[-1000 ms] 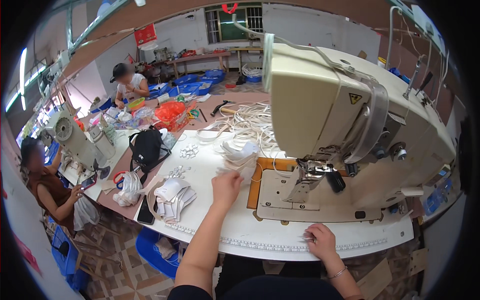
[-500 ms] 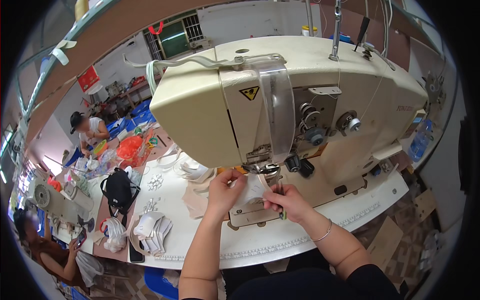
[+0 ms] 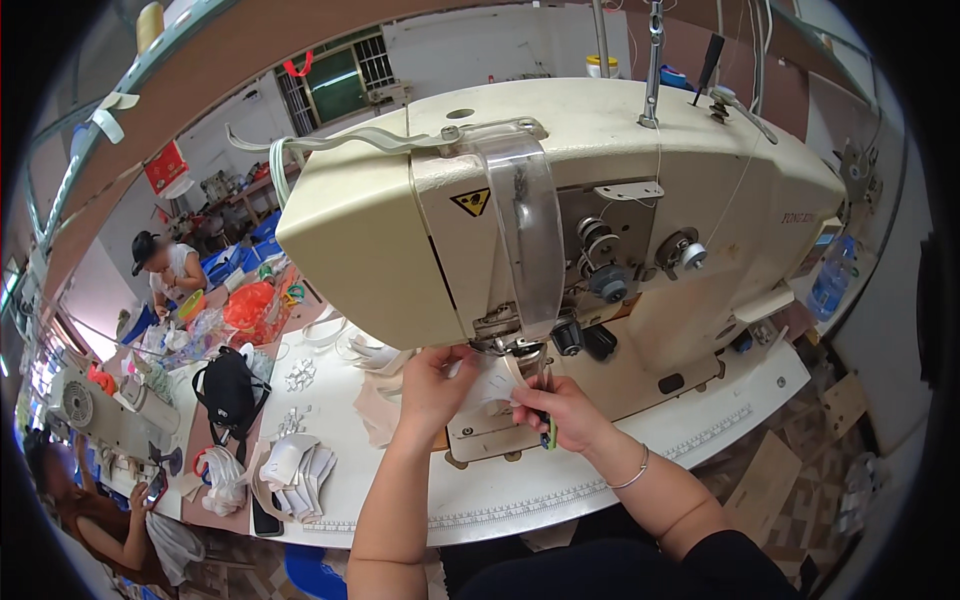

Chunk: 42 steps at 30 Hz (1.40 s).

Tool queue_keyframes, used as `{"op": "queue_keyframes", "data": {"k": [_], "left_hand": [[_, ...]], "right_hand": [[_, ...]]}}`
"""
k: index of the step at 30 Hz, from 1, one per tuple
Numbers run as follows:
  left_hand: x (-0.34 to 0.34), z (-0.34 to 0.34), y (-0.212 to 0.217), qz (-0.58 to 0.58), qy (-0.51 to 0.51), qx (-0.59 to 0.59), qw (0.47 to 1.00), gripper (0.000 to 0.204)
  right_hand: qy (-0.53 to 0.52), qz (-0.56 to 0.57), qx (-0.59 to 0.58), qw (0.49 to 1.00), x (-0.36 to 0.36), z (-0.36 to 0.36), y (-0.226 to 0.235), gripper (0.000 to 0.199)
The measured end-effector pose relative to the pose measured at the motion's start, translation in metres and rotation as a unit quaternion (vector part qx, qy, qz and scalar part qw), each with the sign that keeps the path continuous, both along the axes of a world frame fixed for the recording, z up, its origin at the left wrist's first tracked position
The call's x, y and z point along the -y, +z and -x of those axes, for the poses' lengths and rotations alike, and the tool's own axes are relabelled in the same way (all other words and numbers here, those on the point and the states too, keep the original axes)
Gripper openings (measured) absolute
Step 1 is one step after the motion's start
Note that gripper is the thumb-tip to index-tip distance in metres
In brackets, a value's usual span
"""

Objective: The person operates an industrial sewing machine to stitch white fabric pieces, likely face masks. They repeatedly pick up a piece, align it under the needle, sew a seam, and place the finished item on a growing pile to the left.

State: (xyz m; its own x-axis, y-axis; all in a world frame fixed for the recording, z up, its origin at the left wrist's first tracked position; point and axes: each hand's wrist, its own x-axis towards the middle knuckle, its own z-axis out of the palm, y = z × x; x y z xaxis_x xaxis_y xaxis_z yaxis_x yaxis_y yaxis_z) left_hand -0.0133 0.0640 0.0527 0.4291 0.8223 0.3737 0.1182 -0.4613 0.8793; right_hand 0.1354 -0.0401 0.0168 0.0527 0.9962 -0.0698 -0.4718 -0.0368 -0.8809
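Note:
A small white fabric piece (image 3: 491, 387) with faint marks on it lies under the needle area of a large cream sewing machine (image 3: 370, 250). The thumb and fingers of my left hand (image 3: 432, 388) are closed on its left side, close beside the presser foot (image 3: 500, 345). At its right edge, my right hand (image 3: 568, 412) pinches the fabric. Small thread snips (image 3: 549, 434) with a green and dark handle are tucked in that same hand, the tips pointing up past the fingers. Where fabric meets the needle is partly hidden by the machine head.
Stacked white cut pieces (image 3: 299, 474), a phone (image 3: 266, 518) and small white bits (image 3: 300, 375) lie on the left of the table. Pale fabric (image 3: 378, 402) is beside my left hand. A black backpack (image 3: 230, 392) stands farther left. Two people sit at the left.
The whole view has shifted slightly, so the machine appears farther left. Both hands keep their hold by the needle area; the snips' handle shows more below my right fingers.

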Motion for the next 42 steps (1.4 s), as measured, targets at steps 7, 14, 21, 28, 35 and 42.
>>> {"op": "queue_keyframes", "data": {"k": [7,14,21,28,35,42], "left_hand": [[-0.005,0.001,0.001,0.04,-0.021,-0.012,0.999,0.01],[0.026,0.008,-0.007,-0.375,0.063,-0.053,0.924,0.031],[0.031,0.0,-0.031,-0.529,0.116,-0.061,0.839,0.027],[0.021,-0.003,-0.032,-0.506,0.108,-0.045,0.855,0.03],[0.004,-0.006,-0.026,-0.46,0.075,-0.002,0.885,0.027],[-0.011,-0.013,-0.027,-0.401,0.068,0.031,0.913,0.022]], "right_hand": [[0.003,-0.011,0.004,1.0,-0.001,0.001,0.0,0.016],[-0.02,-0.02,0.066,0.997,0.009,-0.008,-0.001,0.016],[-0.011,-0.021,0.027,0.999,0.002,-0.006,-0.004,0.014],[-0.007,-0.044,0.087,0.995,0.007,-0.01,-0.005,0.018],[-0.012,-0.007,0.075,0.997,0.017,-0.015,-0.022,0.018],[-0.019,0.018,0.072,0.997,0.027,-0.016,-0.031,0.019]]}}
